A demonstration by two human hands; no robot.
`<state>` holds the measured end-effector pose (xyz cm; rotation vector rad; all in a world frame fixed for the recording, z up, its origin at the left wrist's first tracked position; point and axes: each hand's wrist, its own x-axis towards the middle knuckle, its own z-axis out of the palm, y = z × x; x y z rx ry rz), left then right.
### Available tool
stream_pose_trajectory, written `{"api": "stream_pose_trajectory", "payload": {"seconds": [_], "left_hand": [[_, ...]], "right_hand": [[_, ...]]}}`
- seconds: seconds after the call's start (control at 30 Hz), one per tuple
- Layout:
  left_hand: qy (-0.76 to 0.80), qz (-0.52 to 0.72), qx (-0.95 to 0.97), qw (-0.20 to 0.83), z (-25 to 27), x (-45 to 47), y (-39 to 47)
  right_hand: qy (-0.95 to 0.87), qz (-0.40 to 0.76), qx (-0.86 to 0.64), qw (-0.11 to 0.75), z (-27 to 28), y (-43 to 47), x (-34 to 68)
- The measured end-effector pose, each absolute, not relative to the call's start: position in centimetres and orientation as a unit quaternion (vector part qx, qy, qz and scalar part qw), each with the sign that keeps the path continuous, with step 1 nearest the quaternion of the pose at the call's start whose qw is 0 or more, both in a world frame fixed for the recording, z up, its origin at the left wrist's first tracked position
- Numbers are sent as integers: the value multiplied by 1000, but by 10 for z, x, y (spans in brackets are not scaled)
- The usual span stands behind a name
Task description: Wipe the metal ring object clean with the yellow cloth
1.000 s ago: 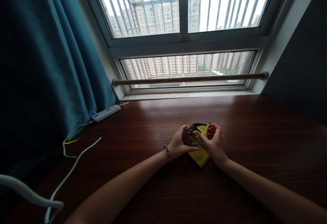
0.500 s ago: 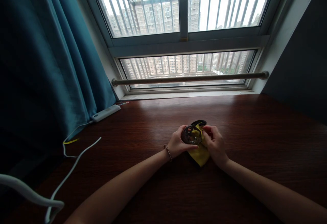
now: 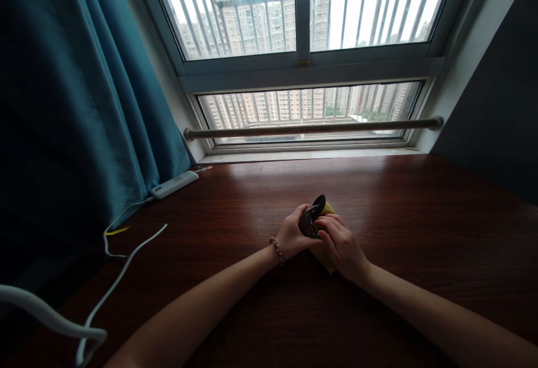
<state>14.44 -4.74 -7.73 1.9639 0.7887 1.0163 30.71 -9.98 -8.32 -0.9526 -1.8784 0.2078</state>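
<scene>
Dark glassy object [image 3: 308, 223], one: over the table [image 3: 260, 312], between both hands, long axis unclear. Left hand [image 3: 293, 234]: grip curved round its left side, holding. Right hand [image 3: 343, 246]: just right, fingers bent at yellow cloth [image 3: 328, 209]; grip's closure cannot be told.

The reddish-brown, wood-grained table [image 3: 252, 200] looked smooth, glossiest along its far edge. The dark rounded object [image 3: 307, 223] gleamed, its material unclear; the yellow cloth [image 3: 328, 209] looked matt. Near the table's far left corner, the elongated white plastic bar [image 3: 175, 185] looked smooth.
</scene>
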Motion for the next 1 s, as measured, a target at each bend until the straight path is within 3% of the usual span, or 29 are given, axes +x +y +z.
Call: {"api": "stream_pose_trajectory", "payload": {"seconds": [0.3, 0.6, 1.0], "left_hand": [[311, 410, 806, 292, -81, 143, -51], [317, 422, 812, 251, -78, 142, -59], [344, 431, 799, 238, -75, 143, -57]], "right_hand": [[-831, 59, -374, 408, -82, -107, 307], [-827, 134, -307, 452, -70, -106, 312], [-805, 19, -347, 482, -79, -103, 315]]}}
